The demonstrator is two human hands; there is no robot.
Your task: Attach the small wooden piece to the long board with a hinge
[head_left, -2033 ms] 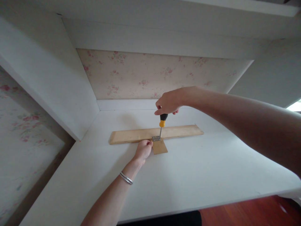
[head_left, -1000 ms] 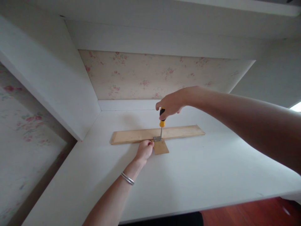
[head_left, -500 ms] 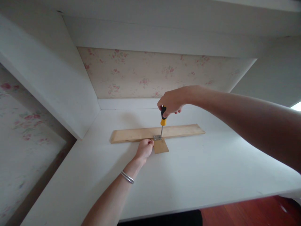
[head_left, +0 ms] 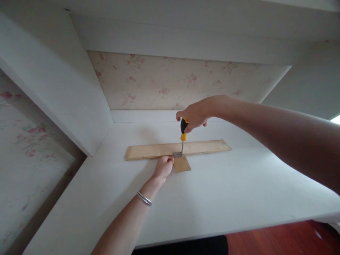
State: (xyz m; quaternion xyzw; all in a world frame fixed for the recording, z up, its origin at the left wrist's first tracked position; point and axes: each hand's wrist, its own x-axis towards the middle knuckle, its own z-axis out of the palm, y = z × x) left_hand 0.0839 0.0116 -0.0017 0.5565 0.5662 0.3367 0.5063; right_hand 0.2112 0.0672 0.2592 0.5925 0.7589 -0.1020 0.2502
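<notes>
A long pale wooden board [head_left: 207,146] lies across the white desk top [head_left: 212,198]. A small metal hinge [head_left: 177,154] joins it to a small square wood piece [head_left: 182,165] in front. My right hand [head_left: 195,114] grips the black-and-yellow handle of a screwdriver [head_left: 183,134], held upright with its tip on the hinge. My left hand [head_left: 163,167], fingers curled, presses at the left edge of the hinge and the small piece. A silver bangle sits on my left wrist.
White side panels [head_left: 61,88] and a white shelf [head_left: 186,39] overhead box in the desk. Floral wallpaper [head_left: 170,81] covers the back wall. Red-brown wooden floor [head_left: 278,241] shows past the desk's front edge at the lower right.
My right hand has shifted its grip on the screwdriver handle, twisting it in place over the hinge. My left hand and the wood pieces have stayed put.
</notes>
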